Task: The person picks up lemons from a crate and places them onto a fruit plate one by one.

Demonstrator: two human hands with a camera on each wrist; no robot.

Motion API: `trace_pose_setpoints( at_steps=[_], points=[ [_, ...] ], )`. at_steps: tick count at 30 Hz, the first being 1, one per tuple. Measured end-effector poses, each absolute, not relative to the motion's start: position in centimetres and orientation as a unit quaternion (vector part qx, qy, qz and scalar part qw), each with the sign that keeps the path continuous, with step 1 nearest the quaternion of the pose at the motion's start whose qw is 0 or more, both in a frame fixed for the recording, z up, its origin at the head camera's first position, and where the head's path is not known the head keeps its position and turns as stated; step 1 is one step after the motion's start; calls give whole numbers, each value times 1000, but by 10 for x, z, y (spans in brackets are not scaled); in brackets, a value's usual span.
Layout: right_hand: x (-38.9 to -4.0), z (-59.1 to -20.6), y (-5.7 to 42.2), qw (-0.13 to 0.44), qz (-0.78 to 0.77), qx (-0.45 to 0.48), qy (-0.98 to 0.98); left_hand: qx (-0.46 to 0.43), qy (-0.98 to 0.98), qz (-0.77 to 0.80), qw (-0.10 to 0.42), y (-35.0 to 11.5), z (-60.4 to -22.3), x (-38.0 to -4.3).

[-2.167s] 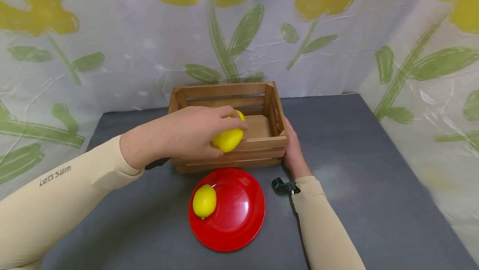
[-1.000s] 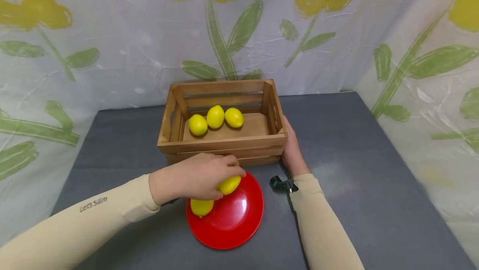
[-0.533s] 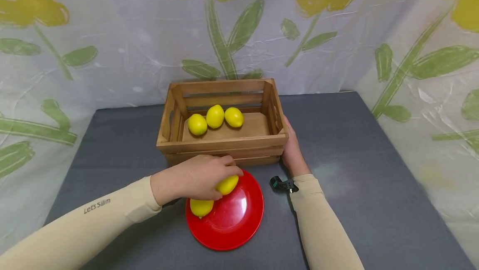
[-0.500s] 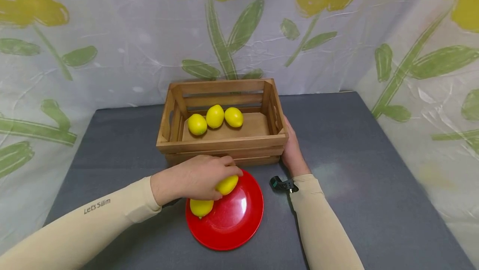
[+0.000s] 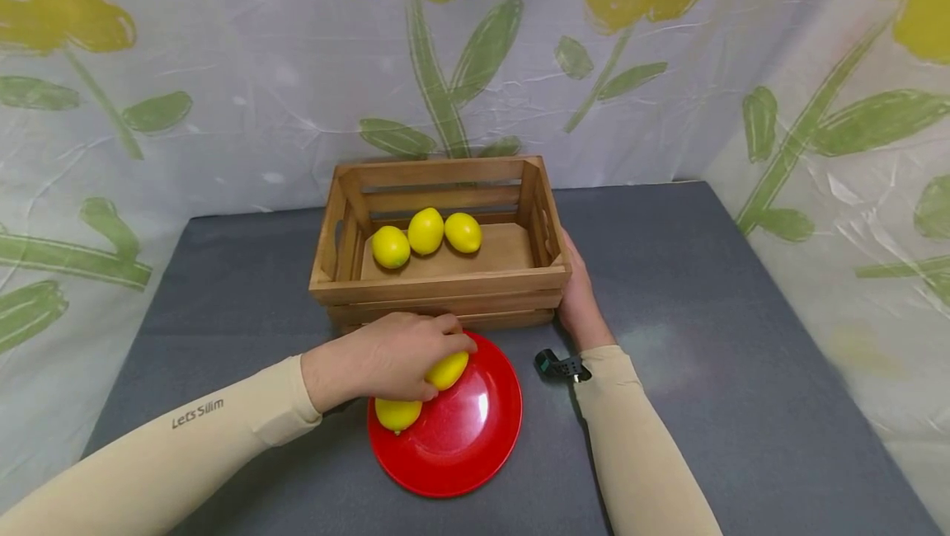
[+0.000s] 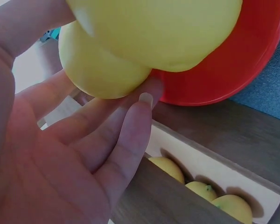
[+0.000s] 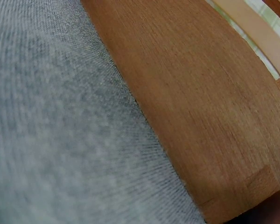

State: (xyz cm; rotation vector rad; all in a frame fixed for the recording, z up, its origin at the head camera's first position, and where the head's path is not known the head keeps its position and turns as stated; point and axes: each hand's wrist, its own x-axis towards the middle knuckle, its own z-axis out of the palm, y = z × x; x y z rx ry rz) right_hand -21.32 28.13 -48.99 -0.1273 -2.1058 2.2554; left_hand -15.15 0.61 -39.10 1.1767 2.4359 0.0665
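Note:
My left hand [image 5: 393, 354] is over the red plate [image 5: 460, 470], its thumb and fingers round a lemon [image 5: 449, 371]. In the left wrist view the fingers curve about that lemon [image 6: 100, 70]. A second lemon [image 5: 397, 415] lies on the plate's left part, partly hidden under the hand. Behind the plate stands a slatted wooden crate [image 5: 445, 283] with three lemons inside, one of them the middle lemon [image 5: 426, 231]. My right hand [image 5: 581, 301] rests against the crate's right outer side, fingers fairly straight and partly hidden by it.
A dark grey cloth covers the table [image 5: 705, 354]. Behind the crate hangs a flower-print curtain [image 5: 297, 91], which also lines the right side. A black strap device [image 5: 560, 366] sits at my right wrist.
My left hand has come from above the crate forward and down to the plate with the lemon in its fingers. It hardly moves in the last second. The right hand stays at the crate.

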Motion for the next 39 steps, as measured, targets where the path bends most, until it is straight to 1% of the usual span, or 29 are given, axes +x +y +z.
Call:
trace_pose_setpoints(
  at_steps=[12,20,29,39],
  points=[
    [-214,-489,280,28,733,-41,-678,423,883,21,203,5,-397,-150],
    [-213,-492,283,26,734,-45,-678,417,885,15,205,7,-395,-149],
    [-211,-491,283,28,733,-42,-678,418,887,8,197,7,-385,-147],
    [-214,-490,282,27,733,-40,-679,436,883,15,174,6,-367,-145]
  ],
)
